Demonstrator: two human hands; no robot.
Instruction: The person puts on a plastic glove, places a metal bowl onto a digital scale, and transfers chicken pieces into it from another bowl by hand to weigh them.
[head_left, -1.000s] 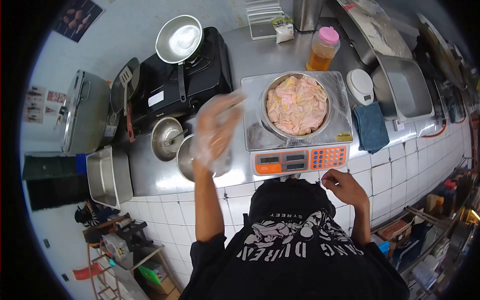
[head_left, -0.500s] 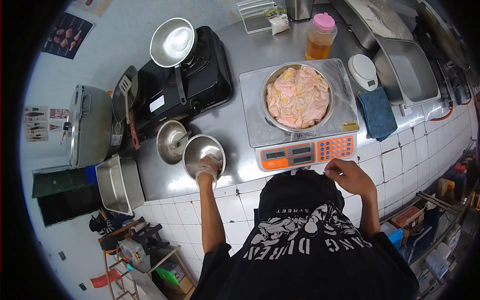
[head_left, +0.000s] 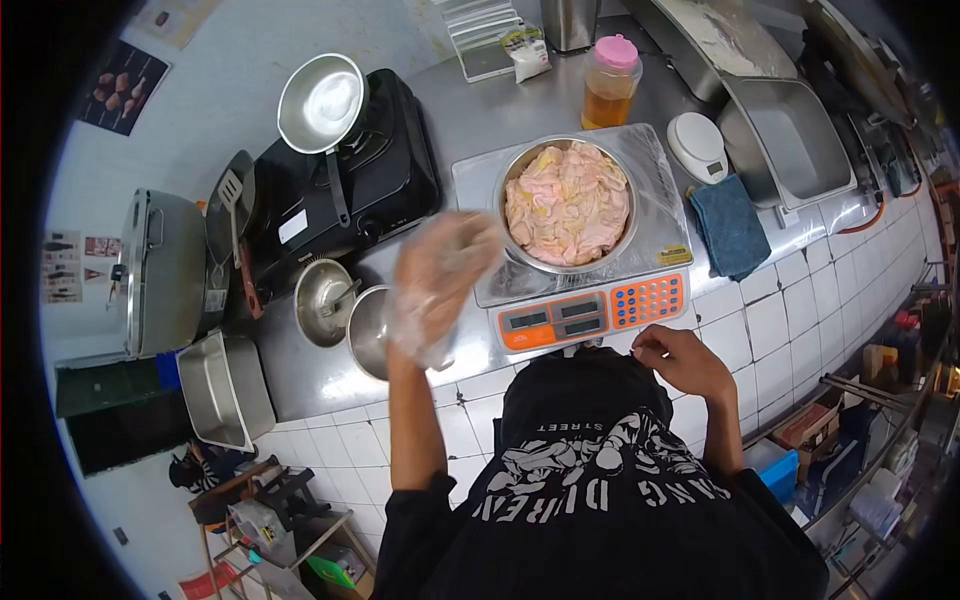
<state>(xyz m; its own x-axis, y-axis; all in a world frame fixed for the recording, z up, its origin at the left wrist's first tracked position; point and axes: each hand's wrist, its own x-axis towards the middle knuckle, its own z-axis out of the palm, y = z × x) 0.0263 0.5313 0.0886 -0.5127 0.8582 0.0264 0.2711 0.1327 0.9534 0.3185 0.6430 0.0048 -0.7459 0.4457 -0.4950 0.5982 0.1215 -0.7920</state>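
My left hand (head_left: 445, 280), in a clear plastic glove, is raised over the right side of a small steel bowl (head_left: 370, 335). Its blurred fingers are bent together; what they hold cannot be made out. To its right a round steel bowl (head_left: 511, 244) full of pale raw meat pieces (head_left: 568, 205), apparently chicken skin, sits on the plate of an orange-fronted scale (head_left: 542, 337). My bare right hand (head_left: 688, 362) is curled close to my body, just below the scale's right front corner, with nothing visible in it.
A second small bowl (head_left: 313, 300) holds a utensil. Behind it a pan (head_left: 322, 105) rests on a black stove (head_left: 395, 165). Beyond the scale stand a pink-lidded jar (head_left: 611, 85), a small white scale (head_left: 697, 140), a blue cloth (head_left: 730, 228) and a steel tray (head_left: 790, 140).
My left hand reached down into the small bowl half a second ago and has since lifted out toward the scale. My right hand stays curled near my body. The view has shifted slightly.
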